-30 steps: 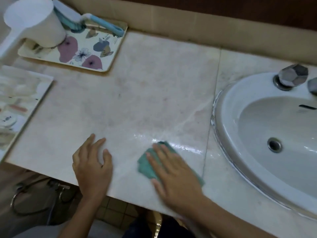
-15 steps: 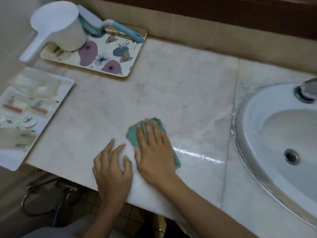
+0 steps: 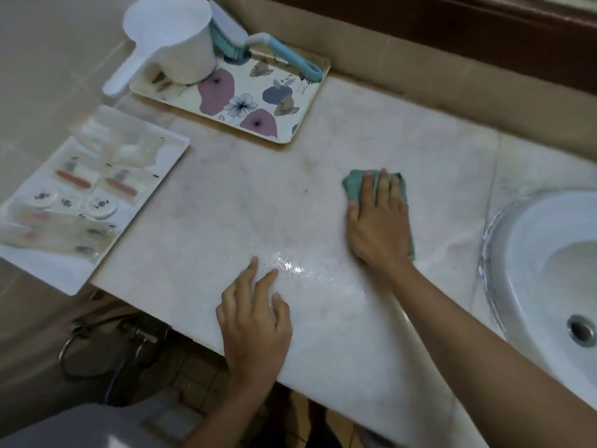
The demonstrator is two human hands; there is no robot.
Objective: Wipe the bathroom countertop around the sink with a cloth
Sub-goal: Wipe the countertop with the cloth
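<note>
This is a bathroom, likely a home's. A pale marble counter holds an inset white sink with a metal drain at its right end, and beige wall tile runs along the back edge. At the back left corner a floral tray carries a white plastic water dipper and a scrub brush. A white tray of blurred small packets and pots overhangs the left edge. Below the front edge are a hose and floor tiles.

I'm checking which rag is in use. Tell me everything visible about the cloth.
The cloth is teal-green, looks like soft fabric, seemingly folded into a small pad. It lies flat on the pale marble countertop, left of the sink, mostly covered by the right hand, whose straight fingers press it down.
</note>
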